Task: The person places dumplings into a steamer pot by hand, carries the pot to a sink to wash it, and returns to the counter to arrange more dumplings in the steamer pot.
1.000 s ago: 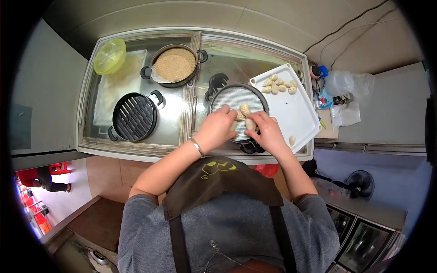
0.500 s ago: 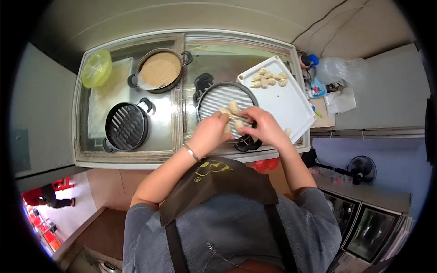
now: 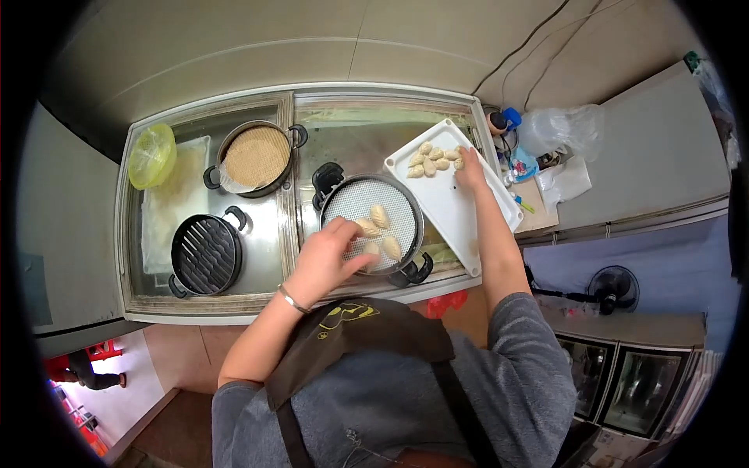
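My left hand (image 3: 328, 257) is over the near left part of a round black pan (image 3: 422, 226) lined with a white ribbed mat. Its thumb and fingers are apart, with a pale pleated dumpling (image 3: 371, 249) in the gap. Other dumplings lie on the mat close by: one upright dumpling (image 3: 379, 215), one dumpling beside the fingertips (image 3: 367, 228) and one to the right (image 3: 392, 249). On the white tray (image 3: 449, 214), my right hand (image 3: 470, 170) has its fingers closed round a dumpling at the right end of a cluster of dumplings (image 3: 429, 165).
Left of the pan stand a pot with a tan mesh liner (image 3: 256, 156), a black slatted pan (image 3: 206, 256) and a yellow-green plastic basket (image 3: 152, 156). Plastic bags (image 3: 562, 132) and a blue-capped bottle (image 3: 505, 121) sit beyond the tray. A fan (image 3: 613, 289) stands lower right.
My right hand has left the pan and moved up and right to the tray's dumplings. My left hand stays at the pan, with its fingers spread wider. The view has shifted slightly.
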Tool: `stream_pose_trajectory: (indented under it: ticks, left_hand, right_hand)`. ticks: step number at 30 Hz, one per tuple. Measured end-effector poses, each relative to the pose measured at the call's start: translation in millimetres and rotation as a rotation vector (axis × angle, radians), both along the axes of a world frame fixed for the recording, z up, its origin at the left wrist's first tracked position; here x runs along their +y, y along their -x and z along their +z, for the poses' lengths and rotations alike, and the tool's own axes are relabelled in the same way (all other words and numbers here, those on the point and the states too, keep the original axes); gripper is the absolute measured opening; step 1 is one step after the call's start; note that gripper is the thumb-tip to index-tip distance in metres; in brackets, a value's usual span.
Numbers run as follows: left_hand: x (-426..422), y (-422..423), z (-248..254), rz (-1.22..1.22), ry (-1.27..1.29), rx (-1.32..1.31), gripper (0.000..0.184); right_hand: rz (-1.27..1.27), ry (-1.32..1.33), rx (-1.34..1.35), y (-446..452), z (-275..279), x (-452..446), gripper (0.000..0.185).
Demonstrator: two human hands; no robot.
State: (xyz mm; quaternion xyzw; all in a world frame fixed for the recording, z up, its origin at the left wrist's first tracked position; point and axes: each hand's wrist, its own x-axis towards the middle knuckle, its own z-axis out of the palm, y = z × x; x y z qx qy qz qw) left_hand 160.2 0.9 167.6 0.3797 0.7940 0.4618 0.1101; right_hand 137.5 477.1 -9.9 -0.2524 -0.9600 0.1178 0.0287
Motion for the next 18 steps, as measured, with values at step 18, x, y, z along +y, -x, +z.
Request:
stream_pose_trajectory:
  ticks: [18]
  left_hand:
    - [-4.3,25.7,-13.3,0.094,-0.261,0.072,0.026]
  right_hand:
    - [0.228,0.119,-0.022,24.6,-74.1,75.2,0.049]
